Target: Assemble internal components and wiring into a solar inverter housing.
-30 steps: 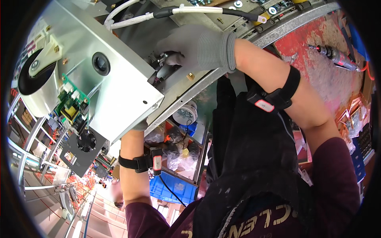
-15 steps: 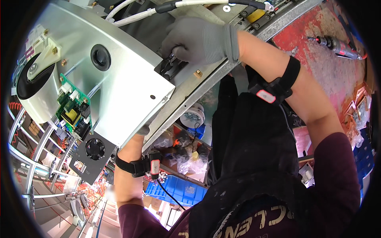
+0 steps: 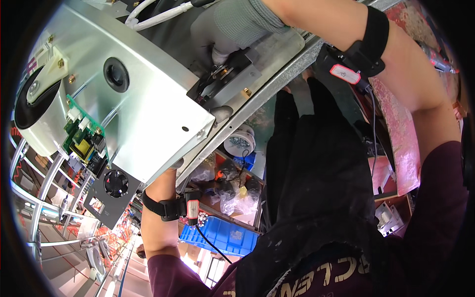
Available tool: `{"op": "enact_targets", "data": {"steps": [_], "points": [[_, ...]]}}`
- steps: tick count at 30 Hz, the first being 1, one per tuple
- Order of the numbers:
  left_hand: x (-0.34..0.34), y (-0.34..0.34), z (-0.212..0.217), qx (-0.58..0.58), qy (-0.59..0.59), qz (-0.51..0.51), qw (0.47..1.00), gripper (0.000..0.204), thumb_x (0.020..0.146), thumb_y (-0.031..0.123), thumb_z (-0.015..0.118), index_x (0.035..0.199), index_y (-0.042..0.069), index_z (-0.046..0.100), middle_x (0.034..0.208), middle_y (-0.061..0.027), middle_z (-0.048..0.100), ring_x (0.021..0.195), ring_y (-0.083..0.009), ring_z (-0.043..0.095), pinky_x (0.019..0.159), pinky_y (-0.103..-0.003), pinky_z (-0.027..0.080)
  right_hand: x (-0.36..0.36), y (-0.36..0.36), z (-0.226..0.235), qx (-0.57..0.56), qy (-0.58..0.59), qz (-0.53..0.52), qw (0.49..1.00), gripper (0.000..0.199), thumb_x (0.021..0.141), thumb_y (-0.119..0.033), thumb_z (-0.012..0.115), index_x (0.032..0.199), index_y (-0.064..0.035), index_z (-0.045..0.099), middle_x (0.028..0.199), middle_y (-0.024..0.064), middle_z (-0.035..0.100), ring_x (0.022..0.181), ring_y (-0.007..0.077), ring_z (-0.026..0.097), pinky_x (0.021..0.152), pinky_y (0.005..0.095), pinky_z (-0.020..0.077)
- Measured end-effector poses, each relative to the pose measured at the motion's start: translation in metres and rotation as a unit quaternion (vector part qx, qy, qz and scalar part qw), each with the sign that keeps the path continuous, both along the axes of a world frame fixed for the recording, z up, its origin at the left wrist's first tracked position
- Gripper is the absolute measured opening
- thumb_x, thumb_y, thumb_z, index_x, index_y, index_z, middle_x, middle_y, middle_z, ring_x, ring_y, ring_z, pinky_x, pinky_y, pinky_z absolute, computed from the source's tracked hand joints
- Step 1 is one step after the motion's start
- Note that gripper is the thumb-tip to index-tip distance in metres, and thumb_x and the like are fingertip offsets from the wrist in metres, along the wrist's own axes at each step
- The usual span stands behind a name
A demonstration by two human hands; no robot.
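While below hands (image 3: pixel 222 27) (image 3: pixel 223 114), bucket (image 3: pixel 251 134) with parts (image 3: pixel 238 143)

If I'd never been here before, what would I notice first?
Probably the big shiny metal box in the upper left, with a round black ring on it. Next, your eye might go to the gray-gloved right hand near the top, just right of the box, close to a dark part. The bright blue bin below the middle stands out too.
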State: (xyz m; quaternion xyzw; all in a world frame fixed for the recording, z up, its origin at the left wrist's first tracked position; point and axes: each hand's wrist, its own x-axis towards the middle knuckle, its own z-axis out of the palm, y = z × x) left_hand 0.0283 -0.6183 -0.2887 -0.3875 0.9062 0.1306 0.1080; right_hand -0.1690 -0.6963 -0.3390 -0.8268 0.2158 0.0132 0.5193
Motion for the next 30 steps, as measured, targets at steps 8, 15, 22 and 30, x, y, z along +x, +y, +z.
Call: {"op": "enact_targets", "data": {"steps": [8, 15, 22, 30], "points": [[-0.009, 0.002, 0.002, 0.067, 0.007, 0.086, 0.994, 0.056, 0.057, 0.042, 0.073, 0.1, 0.008, 0.063, 0.076, -0.0075, 0.061, 0.075, -0.0271, 0.057, 0.075, -0.038, 0.041, 0.01, -0.008, -0.007, -0.019, 0.002, 0.055, 0.998, 0.028, 0.086, -0.025, 0.054, 0.1, -0.0028, 0.064, 0.088, 0.0094, 0.065, 0.079, 0.0263, 0.059, 0.073, 0.0364, 0.046], [-0.005, 0.001, 0.005, 0.051, -0.004, 0.062, 0.997, 0.052, 0.056, 0.041, 0.074, 0.094, 0.008, 0.062, 0.069, -0.0057, 0.055, 0.069, -0.0268, 0.052, 0.071, -0.04, 0.038, 0.015, 0.003, -0.007, -0.11, 0.049, 0.015, 0.993, 0.05, 0.088, -0.047, 0.053, 0.107, -0.0017, 0.063, 0.098, 0.0145, 0.065, 0.094, 0.0328, 0.06, 0.084, 0.0432, 0.0454], [0.001, 0.003, 0.002, -0.012, -0.026, -0.001, 1.0, 0.052, 0.054, 0.039, 0.075, 0.094, 0.008, 0.062, 0.071, -0.0062, 0.057, 0.072, -0.0264, 0.053, 0.073, -0.038, 0.038, 0.027, -0.007, -0.005, -0.024, -0.028, 0.145, 0.989, 0.053, 0.084, -0.049, 0.057, 0.106, -0.0012, 0.063, 0.096, 0.0139, 0.065, 0.092, 0.0308, 0.061, 0.082, 0.0418, 0.0459], [-0.006, 0.008, 0.008, 0.01, -0.058, 0.114, 0.992, 0.056, 0.058, 0.04, 0.077, 0.104, 0.011, 0.063, 0.081, -0.0077, 0.063, 0.082, -0.027, 0.058, 0.078, -0.039, 0.043, 0.027, -0.016, -0.003, 0.022, 0.018, 0.139, 0.99, 0.038, 0.081, -0.033, 0.065, 0.099, 0.0003, 0.066, 0.088, 0.0128, 0.067, 0.084, 0.0274, 0.063, 0.076, 0.0394, 0.0473]]}}
